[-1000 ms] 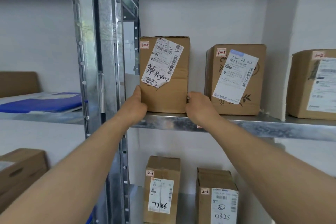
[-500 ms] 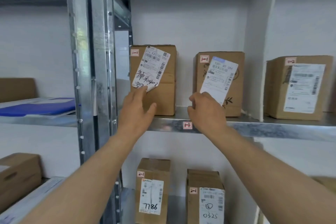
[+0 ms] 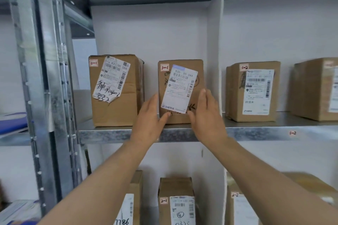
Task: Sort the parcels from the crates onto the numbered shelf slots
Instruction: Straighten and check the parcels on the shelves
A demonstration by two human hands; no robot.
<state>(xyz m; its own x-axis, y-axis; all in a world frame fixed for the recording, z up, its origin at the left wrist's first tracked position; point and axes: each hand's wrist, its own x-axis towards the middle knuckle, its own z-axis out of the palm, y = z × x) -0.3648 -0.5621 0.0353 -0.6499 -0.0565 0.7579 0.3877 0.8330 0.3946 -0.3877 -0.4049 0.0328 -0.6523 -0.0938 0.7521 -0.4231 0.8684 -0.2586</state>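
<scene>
Our forearms cover much of the lower shelf, so the brown cardboard parcel with "7786" handwritten on its label [image 3: 128, 206] shows only a strip, and the small brown carton tagged 2-1 [image 3: 176, 201] is cut off by the bottom edge. The far-right brown box [image 3: 316, 88] is blurred and runs out of view; we cannot read its tag. The slot marker on the galvanised steel shelf edge [image 3: 109, 134] sits hidden behind our wrists.

The upright brown cardboard parcel with a tilted white shipping label reading "530 05 044" [image 3: 180, 91] stands on the upper shelf in slot 1-1, between the larger brown box with a torn, scribbled label [image 3: 114, 90] and the white divider panel [image 3: 214, 51]. It bears a small 1-1 tag. Our left hand [image 3: 149, 120] and right hand [image 3: 205, 117] flank its lower half, fingers straight and spread, thumbs touching its front; neither clasps it.
</scene>
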